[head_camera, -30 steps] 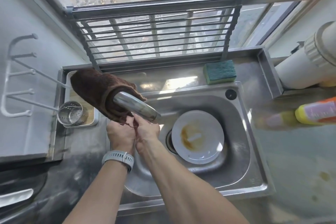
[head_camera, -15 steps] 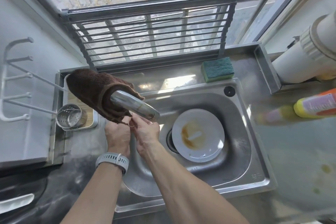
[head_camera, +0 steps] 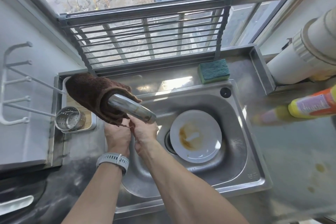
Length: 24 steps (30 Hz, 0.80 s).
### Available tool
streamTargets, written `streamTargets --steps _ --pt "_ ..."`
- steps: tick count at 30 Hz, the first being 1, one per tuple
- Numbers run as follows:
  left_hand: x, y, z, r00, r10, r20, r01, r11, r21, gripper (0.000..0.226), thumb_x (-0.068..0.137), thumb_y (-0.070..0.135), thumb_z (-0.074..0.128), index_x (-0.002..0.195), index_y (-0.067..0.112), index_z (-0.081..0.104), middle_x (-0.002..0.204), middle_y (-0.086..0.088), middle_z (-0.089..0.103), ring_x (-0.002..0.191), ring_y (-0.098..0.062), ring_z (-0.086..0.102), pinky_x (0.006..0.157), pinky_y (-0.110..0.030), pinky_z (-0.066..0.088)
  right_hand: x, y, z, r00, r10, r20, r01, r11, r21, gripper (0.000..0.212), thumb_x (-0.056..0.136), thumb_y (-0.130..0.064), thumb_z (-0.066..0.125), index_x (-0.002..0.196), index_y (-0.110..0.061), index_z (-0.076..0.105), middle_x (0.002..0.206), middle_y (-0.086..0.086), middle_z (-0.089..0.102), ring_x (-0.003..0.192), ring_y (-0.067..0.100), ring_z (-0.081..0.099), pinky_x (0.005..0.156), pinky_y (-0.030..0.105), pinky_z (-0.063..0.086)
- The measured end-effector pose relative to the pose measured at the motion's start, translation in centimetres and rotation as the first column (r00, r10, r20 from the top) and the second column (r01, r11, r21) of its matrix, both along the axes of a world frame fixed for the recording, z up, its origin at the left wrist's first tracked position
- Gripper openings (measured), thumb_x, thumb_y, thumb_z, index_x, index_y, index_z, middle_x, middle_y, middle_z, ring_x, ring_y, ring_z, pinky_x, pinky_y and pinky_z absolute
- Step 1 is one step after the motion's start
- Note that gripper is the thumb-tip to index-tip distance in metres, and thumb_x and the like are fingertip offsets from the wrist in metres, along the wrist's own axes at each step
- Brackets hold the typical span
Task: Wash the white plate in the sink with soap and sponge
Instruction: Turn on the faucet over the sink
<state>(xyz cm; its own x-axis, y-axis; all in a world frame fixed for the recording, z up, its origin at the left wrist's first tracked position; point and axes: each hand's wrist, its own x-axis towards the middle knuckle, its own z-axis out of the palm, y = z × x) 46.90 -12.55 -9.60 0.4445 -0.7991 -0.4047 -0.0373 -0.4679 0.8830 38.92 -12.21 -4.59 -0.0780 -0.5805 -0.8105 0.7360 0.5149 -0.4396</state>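
Barely begun. Head view: white plate [head_camera: 196, 135] lies in steel sink [head_camera: 236, 151] over drain, brown stain unwashed. Green sponge [head_camera: 213, 71] on back ledge, soap bottle [head_camera: 312, 105] on counter, both untouched. Left hand [head_camera: 118, 137], right hand [head_camera: 145, 132] together under tap [head_camera: 131, 108]; grip cannot be told.

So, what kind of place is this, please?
Most likely a home kitchen, at the washing-up spot by a window. A steel sink holds a stained white plate, a sponge lies on the ledge behind it, and a faucet draped with a brown cloth reaches over the basin.
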Motion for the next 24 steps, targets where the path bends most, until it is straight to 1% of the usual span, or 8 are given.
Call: streamTargets --steps 3,7,13,15,18,19,21,24 --pt "-0.3 -0.2 -0.1 1.000 0.017 0.005 -0.017 1.000 -0.004 0.034 0.068 0.035 0.075 0.098 0.020 0.074 0.099 -0.002 0.080 0.099 -0.028 0.075 0.094 -0.058 0.059 -0.4 -0.1 -0.1 0.999 0.006 0.041 -0.005 1.000 -0.019 0.042 0.081 0.014 0.072 0.049 -0.014 0.073 0.057 -0.003 0.070 0.058 0.011 0.061 0.058 0.024 0.052" --pt "-1.0 0.1 0.0 0.998 0.042 0.042 -0.042 0.999 -0.020 0.007 0.082 0.018 0.073 0.082 0.024 0.071 0.087 0.008 0.076 0.093 -0.023 0.074 0.093 -0.044 0.060 -0.6 -0.2 0.0 0.999 0.031 -0.031 -0.032 0.999 -0.015 0.019 0.079 0.012 0.074 0.075 -0.006 0.072 0.053 -0.006 0.069 0.047 0.001 0.060 0.052 0.016 0.053" --pt "-2.0 1.9 0.5 0.992 -0.065 -0.107 0.064 0.998 -0.009 0.003 0.087 0.025 0.075 0.088 0.023 0.077 0.091 0.007 0.079 0.090 -0.015 0.073 0.091 -0.038 0.056 -2.9 1.6 -2.6 0.976 -0.008 0.216 0.008 1.000 0.003 0.010 0.093 -0.001 0.065 0.101 0.002 0.070 0.086 0.015 0.073 0.076 0.020 0.070 0.078 0.028 0.059" --pt "-3.7 2.6 0.2 0.974 -0.114 -0.194 0.127 0.990 0.058 0.020 0.089 0.035 0.070 0.099 0.017 0.075 0.099 -0.001 0.077 0.095 -0.021 0.073 0.093 -0.040 0.054 -6.5 2.8 -3.9 0.962 -0.056 0.266 0.037 0.996 0.077 0.023 0.102 -0.013 0.055 0.109 0.006 0.065 0.092 0.020 0.070 0.092 0.030 0.069 0.088 0.033 0.057" --pt "-6.3 3.6 -1.5 0.963 -0.236 -0.131 0.260 0.942 0.211 0.028 0.098 0.045 0.059 0.104 0.021 0.071 0.106 -0.002 0.074 0.104 -0.024 0.069 0.093 -0.037 0.051 -12.7 3.1 -4.7 0.992 0.126 0.024 -0.128 0.982 0.139 0.030 0.103 -0.019 0.053 0.109 0.008 0.066 0.097 0.022 0.071 0.094 0.031 0.069 0.089 0.036 0.057" --pt "-7.2 4.0 -2.2 0.948 -0.316 -0.045 0.316 0.913 0.258 0.030 0.102 0.044 0.055 0.113 0.021 0.070 0.114 -0.001 0.073 0.108 -0.022 0.066 0.095 -0.034 0.048 -14.6 2.7 -4.1 0.943 0.284 -0.173 -0.261 0.954 0.146 0.026 0.100 -0.021 0.059 0.105 0.003 0.070 0.098 0.018 0.073 0.091 0.028 0.071 0.089 0.037 0.058" --pt "-8.8 4.6 -3.1 0.893 -0.443 0.072 0.397 0.855 0.334 0.037 0.103 0.044 0.053 0.128 0.020 0.064 0.128 -0.002 0.069 0.118 -0.024 0.061 0.101 -0.034 0.045 -18.7 1.2 -2.2 0.589 0.498 -0.636 -0.513 0.839 0.182 0.014 0.093 -0.026 0.068 0.096 -0.015 0.077 0.095 0.002 0.077 0.091 0.018 0.073 0.087 0.034 0.060" --pt "-10.2 5.3 -5.3 0.808 -0.571 0.144 0.474 0.776 0.417 0.041 0.099 0.048 0.052 0.118 0.014 0.066 0.116 -0.009 0.073 0.111 -0.031 0.064 0.097 -0.040 0.050 -23.5 -2.7 2.1 0.007 0.278 -0.961 -0.665 0.718 0.203 0.011 0.089 -0.029 0.070 0.095 -0.024 0.078 0.089 -0.009 0.074 0.081 0.002 0.068 0.074 0.019 0.054"
